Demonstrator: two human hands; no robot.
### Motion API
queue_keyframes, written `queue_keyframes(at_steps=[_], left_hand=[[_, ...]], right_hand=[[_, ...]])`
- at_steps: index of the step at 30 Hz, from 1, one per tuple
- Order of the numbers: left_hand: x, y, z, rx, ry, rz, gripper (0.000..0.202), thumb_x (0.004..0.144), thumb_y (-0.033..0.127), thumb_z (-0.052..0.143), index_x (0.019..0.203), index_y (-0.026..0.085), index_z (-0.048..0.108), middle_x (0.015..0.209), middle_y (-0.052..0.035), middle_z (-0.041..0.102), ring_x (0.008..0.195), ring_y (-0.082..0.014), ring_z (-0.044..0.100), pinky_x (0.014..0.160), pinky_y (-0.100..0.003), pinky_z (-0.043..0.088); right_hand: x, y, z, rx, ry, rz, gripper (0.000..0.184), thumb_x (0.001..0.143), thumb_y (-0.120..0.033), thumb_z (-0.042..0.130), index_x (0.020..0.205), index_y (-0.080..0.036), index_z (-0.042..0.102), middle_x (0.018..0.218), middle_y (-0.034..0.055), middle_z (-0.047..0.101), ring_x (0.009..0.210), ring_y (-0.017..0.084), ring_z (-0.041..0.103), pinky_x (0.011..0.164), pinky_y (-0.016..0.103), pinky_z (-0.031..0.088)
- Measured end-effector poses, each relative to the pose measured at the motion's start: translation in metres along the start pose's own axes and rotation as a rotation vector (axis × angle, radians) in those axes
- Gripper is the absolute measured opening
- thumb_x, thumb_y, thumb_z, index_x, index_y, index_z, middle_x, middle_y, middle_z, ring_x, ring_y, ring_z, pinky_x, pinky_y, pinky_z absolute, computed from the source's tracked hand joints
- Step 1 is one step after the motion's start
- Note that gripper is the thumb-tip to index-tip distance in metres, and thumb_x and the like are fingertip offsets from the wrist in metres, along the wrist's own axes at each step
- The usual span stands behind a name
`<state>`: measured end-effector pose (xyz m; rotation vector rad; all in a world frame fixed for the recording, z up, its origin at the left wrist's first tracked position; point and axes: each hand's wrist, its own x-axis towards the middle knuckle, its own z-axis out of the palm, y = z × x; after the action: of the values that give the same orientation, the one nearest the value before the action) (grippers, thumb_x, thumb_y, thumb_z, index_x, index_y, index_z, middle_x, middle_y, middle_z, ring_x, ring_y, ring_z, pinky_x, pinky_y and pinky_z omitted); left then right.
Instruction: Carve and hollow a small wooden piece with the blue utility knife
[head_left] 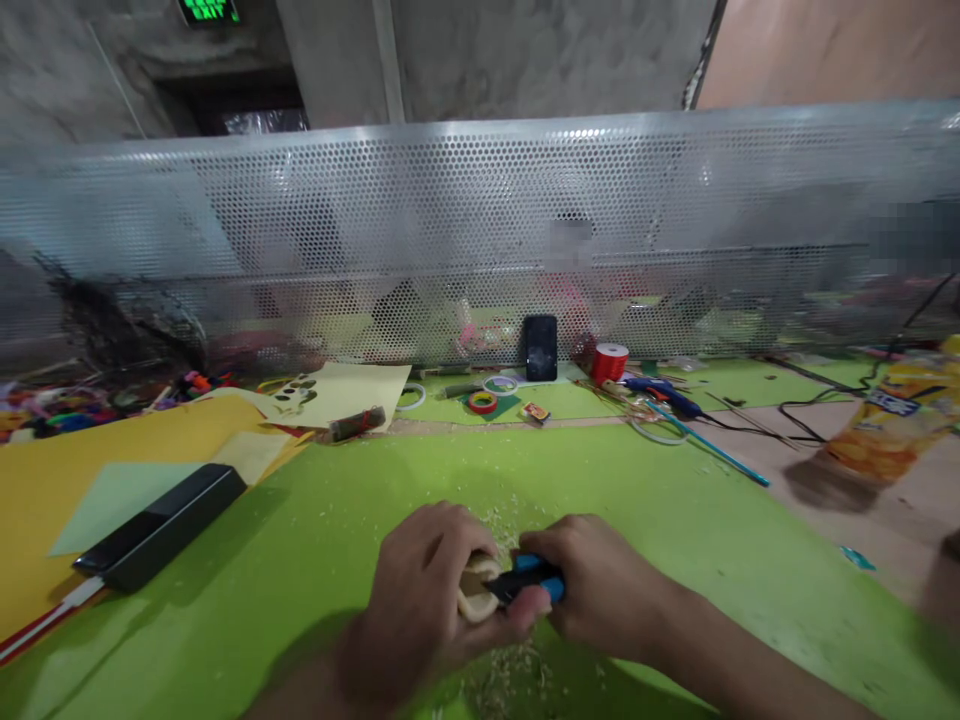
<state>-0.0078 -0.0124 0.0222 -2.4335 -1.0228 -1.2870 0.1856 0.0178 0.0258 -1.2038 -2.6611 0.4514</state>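
My left hand (424, 590) is closed round a small pale wooden piece (477, 592) low in the middle of the view. My right hand (600, 585) grips a knife with a blue and black handle (534, 578), its tip pressed against the wooden piece. Both hands hover just over a green mat (315, 540). Fine pale shavings (510, 665) lie on the mat under and behind the hands.
A black flat box (161, 525) rests on yellow paper (67, 460) at left. Along the perforated metal screen (480, 230) stand a phone (540, 347), a red spool (610, 362), tape rings (483, 401) and a blue glue gun (664, 392). A snack bag (892, 420) lies at right.
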Motion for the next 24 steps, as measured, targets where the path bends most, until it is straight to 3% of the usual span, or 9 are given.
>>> queue_keyframes(at_steps=[4,10,18,24], left_hand=[[0.0033,-0.0025,-0.0012,0.122,0.029,0.008,0.038,0.086,0.054,0.061,0.083,0.019,0.047,0.064,0.0007,0.055,0.057,-0.0157,0.052,0.056,-0.029,0.04],[0.0065,-0.0032,-0.0024,0.162,0.002,0.019,0.043,0.084,0.06,0.06,0.078,0.019,0.047,0.062,0.0018,0.053,0.055,-0.0151,0.049,0.055,-0.029,0.036],[0.0055,-0.0012,0.0008,0.074,-0.04,0.079,0.033,0.088,0.05,0.058,0.079,0.019,0.048,0.061,0.0013,0.054,0.054,-0.0153,0.049,0.053,-0.029,0.035],[0.0042,0.0055,0.0023,0.082,0.006,0.044,0.025,0.087,0.041,0.059,0.078,0.02,0.047,0.059,0.0021,0.053,0.052,-0.0149,0.049,0.051,-0.028,0.035]], right_hand=[[0.0004,0.0028,-0.0057,-0.074,0.003,0.052,0.006,0.061,-0.022,0.053,0.067,-0.021,0.056,0.056,0.0003,0.057,0.049,0.012,0.041,0.05,0.027,0.019],[0.0018,0.0062,-0.0092,-0.107,0.002,0.042,0.005,0.059,-0.023,0.054,0.064,-0.021,0.053,0.056,0.0002,0.058,0.048,0.012,0.039,0.049,0.027,0.019],[0.0041,0.0048,-0.0078,-0.066,-0.052,-0.001,0.007,0.056,-0.022,0.053,0.06,-0.022,0.048,0.05,-0.003,0.049,0.046,0.011,0.023,0.046,0.027,0.017],[0.0009,0.0032,-0.0062,-0.07,-0.048,0.006,0.006,0.056,-0.022,0.052,0.063,-0.023,0.051,0.053,-0.0018,0.054,0.046,0.011,0.031,0.047,0.027,0.018]])
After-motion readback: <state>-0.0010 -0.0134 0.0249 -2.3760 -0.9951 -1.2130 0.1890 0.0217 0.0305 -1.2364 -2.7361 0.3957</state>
